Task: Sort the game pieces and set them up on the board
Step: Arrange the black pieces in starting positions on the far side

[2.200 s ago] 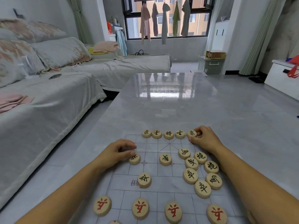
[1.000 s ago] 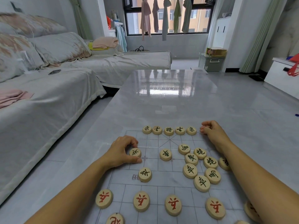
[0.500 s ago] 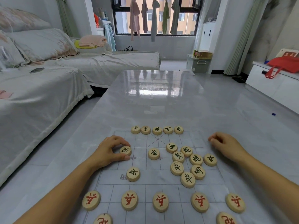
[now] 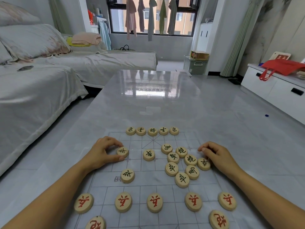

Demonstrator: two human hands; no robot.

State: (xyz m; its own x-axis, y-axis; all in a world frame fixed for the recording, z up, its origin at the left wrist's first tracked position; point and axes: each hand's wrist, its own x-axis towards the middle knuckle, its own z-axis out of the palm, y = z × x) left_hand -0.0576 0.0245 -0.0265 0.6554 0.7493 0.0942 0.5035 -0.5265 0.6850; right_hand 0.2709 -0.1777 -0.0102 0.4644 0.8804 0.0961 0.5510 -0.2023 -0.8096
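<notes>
A clear gridded board (image 4: 145,175) lies on the glossy grey table. Five black-lettered wooden discs (image 4: 152,131) line its far edge. My left hand (image 4: 100,154) pinches a black soldier disc (image 4: 123,152) between thumb and fingers at the board's left side. My right hand (image 4: 219,157) rests on the right edge with its fingers curled, holding nothing; a black disc (image 4: 203,164) lies against its thumb side. Several loose black discs (image 4: 181,162) cluster right of centre. Two more black discs (image 4: 148,155) (image 4: 127,175) sit apart. A row of red soldier discs (image 4: 155,202) runs along the near side.
Two red discs (image 4: 218,219) (image 4: 96,223) lie at the bottom edge. The grey table (image 4: 156,100) stretches far beyond the board. A covered sofa (image 4: 41,90) stands on the left, and a white cabinet (image 4: 272,86) with a red bag on the right.
My right hand left the far row and drew back to the board's right edge beside a black disc. My left hand stayed on its soldier disc. The view swung to the right.
</notes>
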